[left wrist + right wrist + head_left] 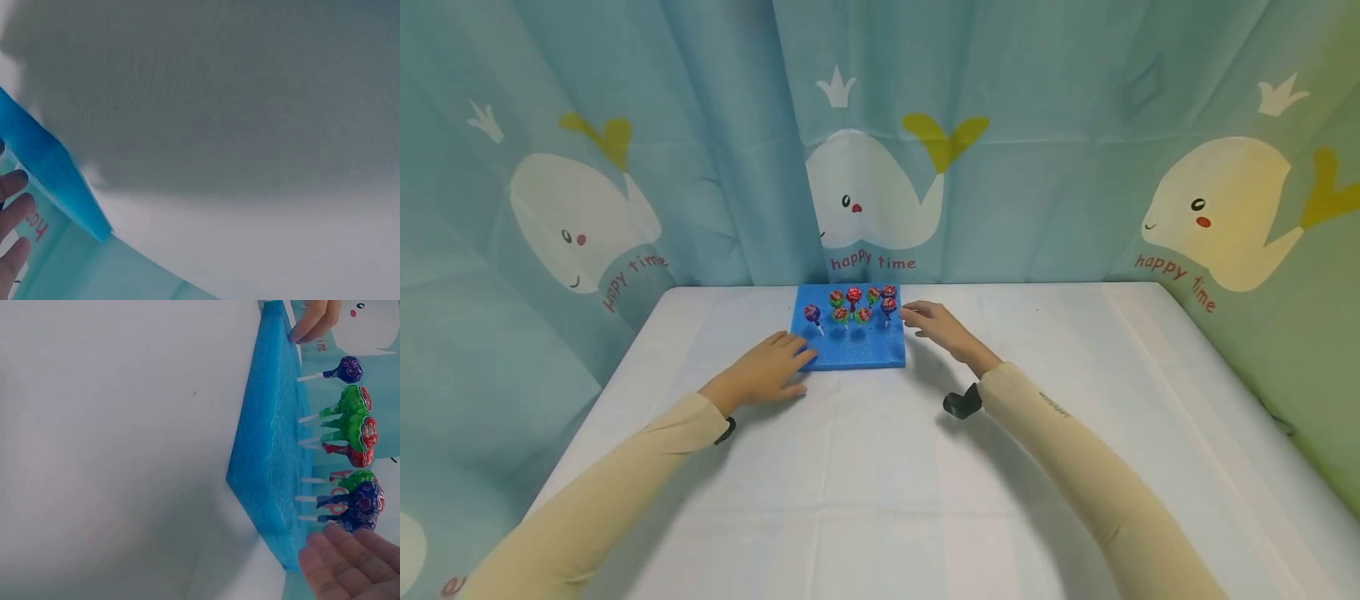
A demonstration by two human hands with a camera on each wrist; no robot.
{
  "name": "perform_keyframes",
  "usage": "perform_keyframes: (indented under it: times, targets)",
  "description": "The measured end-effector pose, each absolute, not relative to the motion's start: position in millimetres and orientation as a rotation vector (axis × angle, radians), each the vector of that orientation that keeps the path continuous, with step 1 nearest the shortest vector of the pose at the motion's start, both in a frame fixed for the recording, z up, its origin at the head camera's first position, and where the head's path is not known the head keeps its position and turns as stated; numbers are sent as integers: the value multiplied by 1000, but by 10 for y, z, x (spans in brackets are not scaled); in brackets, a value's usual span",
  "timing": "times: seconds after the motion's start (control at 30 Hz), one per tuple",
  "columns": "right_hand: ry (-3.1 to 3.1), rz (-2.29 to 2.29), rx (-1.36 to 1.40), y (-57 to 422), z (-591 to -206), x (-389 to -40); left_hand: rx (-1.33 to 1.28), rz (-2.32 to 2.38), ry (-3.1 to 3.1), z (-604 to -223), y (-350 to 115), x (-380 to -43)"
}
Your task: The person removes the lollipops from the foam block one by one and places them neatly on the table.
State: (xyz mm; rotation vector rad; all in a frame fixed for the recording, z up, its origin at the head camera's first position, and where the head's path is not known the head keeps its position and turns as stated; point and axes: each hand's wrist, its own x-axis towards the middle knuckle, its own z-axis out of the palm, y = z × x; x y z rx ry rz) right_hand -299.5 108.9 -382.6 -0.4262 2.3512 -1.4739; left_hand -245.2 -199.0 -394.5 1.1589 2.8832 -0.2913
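A blue foam block [857,358] lies at the back of the table with several wrapped lollipops standing in it by their white sticks. Among them are a purple lollipop [812,313] at the left, a red one [853,295] in the middle and a green one [359,432]. My left hand [766,368] is at the block's left front corner, fingers spread and fingertips over its edge. My right hand [942,327] is beside the block's right edge, fingers loosely extended near the purple lollipops [365,503], holding nothing. In the left wrist view the lollipops are out of sight.
A white-covered table [880,483] lies beneath the block and both arms. Behind it hangs a light blue curtain [1037,208] printed with whales, close to the block's back edge. Dark wrist straps [962,403] show under the beige sleeves.
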Motion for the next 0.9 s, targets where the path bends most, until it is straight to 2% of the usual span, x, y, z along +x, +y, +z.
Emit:
perform_keyframes:
  times: [0.9]
  targets:
    - [2291,-1634,-247,856,-3935,-3088,1236,-415,3085,-4105,-1856,-2608]
